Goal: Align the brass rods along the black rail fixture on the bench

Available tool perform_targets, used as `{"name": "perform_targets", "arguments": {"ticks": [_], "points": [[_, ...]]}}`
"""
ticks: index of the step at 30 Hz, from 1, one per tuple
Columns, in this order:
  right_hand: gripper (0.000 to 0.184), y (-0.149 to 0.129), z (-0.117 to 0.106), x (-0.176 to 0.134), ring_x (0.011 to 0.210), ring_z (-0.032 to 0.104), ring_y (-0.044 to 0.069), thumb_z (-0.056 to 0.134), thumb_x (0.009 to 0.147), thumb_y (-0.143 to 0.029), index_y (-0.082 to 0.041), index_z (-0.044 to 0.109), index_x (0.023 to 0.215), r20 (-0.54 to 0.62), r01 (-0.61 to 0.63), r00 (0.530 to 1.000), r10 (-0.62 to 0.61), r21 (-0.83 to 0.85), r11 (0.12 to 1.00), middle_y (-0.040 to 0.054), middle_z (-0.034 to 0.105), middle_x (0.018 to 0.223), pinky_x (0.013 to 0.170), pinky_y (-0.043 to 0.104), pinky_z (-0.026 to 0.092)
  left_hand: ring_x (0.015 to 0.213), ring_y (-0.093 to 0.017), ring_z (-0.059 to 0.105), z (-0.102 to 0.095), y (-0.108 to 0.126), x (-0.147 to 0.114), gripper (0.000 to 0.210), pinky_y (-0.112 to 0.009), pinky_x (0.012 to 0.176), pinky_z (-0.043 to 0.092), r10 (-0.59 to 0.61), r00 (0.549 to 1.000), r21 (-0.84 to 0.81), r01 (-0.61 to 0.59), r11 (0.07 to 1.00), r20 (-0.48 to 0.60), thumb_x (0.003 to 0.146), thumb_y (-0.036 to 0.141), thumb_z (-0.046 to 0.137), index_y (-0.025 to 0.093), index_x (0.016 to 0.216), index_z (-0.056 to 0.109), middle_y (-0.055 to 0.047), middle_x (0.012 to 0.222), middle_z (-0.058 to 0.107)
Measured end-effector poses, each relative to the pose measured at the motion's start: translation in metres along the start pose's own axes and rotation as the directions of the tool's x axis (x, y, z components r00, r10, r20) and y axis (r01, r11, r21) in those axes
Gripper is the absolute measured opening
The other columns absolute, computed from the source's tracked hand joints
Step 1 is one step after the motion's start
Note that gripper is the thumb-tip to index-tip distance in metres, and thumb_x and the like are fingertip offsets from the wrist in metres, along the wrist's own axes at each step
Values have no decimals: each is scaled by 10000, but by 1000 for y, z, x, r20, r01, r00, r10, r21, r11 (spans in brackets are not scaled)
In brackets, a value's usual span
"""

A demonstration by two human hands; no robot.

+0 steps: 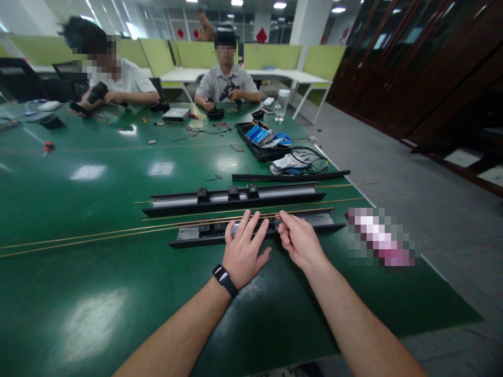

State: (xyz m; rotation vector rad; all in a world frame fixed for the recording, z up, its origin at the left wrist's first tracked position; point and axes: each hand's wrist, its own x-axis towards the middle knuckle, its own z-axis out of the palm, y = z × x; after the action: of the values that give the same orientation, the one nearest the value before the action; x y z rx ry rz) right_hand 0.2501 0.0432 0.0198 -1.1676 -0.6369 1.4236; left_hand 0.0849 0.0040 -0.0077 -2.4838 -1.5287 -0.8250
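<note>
My left hand [243, 259], a black smartwatch [225, 280] on its wrist, lies with fingers spread across thin brass-coloured rods [118, 231] and the nearer black-edged channel [188, 243]. Thumb and forefinger of my right hand [302, 242] are pinched together on a rod just above that channel. The rods run along the channel and stretch far out to the left. Dark blocks sit inside the channel, partly hidden by my hands. Behind it lies a second black-edged channel [271, 201] with dark blocks [233, 193] in it, and more thin rods lie beside it.
A black strip [291, 176] lies beyond the channels. Farther back are gloves [293, 163], a black tray [257, 150] with blue items and a clear cup [282, 104]. Two people work with power tools across the green table [129, 314]. A blurred-out pink item [379, 238] lies right.
</note>
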Motion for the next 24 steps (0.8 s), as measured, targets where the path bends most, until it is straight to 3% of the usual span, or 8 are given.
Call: {"name": "perform_targets", "arguments": {"ticks": [6, 14, 24], "points": [[383, -2, 2, -2, 311, 382, 34, 848, 731, -460, -157, 629, 811, 20, 7, 1000, -7, -20, 1000, -28, 597, 572, 245, 131, 199, 1509, -313, 312, -1, 1, 0, 637, -520, 1211, 139, -5, 1000, 1, 5, 1000, 3, 916, 473, 603, 271, 1502, 457, -101, 1604, 396], [334, -1, -1, 0, 304, 370, 36, 827, 754, -420, -153, 644, 837, -41, 30, 999, -29, 22, 999, -40, 576, 552, 249, 134, 207, 1497, -326, 333, -2, 1, 0, 652, -527, 1209, 150, -4, 1000, 8, 4, 1000, -4, 906, 472, 615, 266, 1504, 457, -113, 1592, 415], [358, 1, 0, -1, 314, 378, 35, 838, 745, -437, -150, 641, 829, 28, 7, 1000, -7, -12, 1000, -26, 603, 581, 254, 138, 196, 1512, -299, 307, 0, 1, 0, 633, -517, 1214, 123, -4, 1000, -2, 4, 1000, 5, 928, 480, 587, 274, 1509, 444, -94, 1614, 379]]}}
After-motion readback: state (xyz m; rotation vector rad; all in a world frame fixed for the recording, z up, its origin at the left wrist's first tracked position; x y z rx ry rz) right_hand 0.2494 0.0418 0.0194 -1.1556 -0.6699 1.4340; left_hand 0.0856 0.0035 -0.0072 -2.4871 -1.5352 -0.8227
